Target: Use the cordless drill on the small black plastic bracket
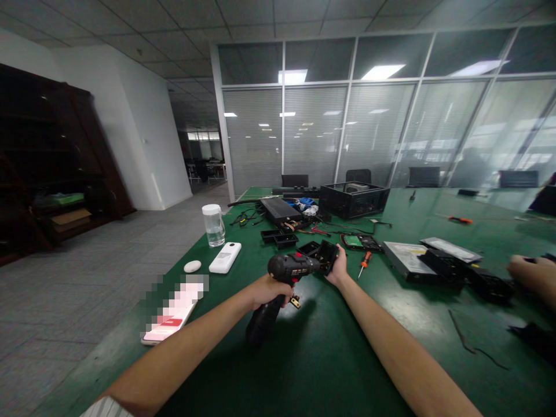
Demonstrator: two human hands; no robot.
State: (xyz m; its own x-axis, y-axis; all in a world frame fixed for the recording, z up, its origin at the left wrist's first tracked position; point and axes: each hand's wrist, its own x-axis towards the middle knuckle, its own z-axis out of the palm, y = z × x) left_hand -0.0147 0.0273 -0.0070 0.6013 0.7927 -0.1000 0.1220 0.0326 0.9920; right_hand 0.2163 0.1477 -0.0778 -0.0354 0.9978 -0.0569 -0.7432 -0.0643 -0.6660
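Note:
My left hand [270, 289] is wrapped around the grip of a black cordless drill [289, 266]. The drill points right, and its chuck end meets a small black open box-shaped part [327, 255]. That part is tilted up in my right hand [339, 267], whose fingers are closed on its right side. Where the tip meets the part is too small to make out. Beneath the drill lies a small brass-coloured piece [295, 301]. An orange-handled screwdriver [365, 260] rests to the right of my right hand, and black trays [280, 238] sit behind the drill.
A black computer case [354, 200] and tangled cables stand at the back of the green table [208, 376]. To the left are a water bottle [213, 226], a white power bank [225, 258] and a phone [174, 315]. Metal drives [403, 260] and another person's hand [527, 269] are at right.

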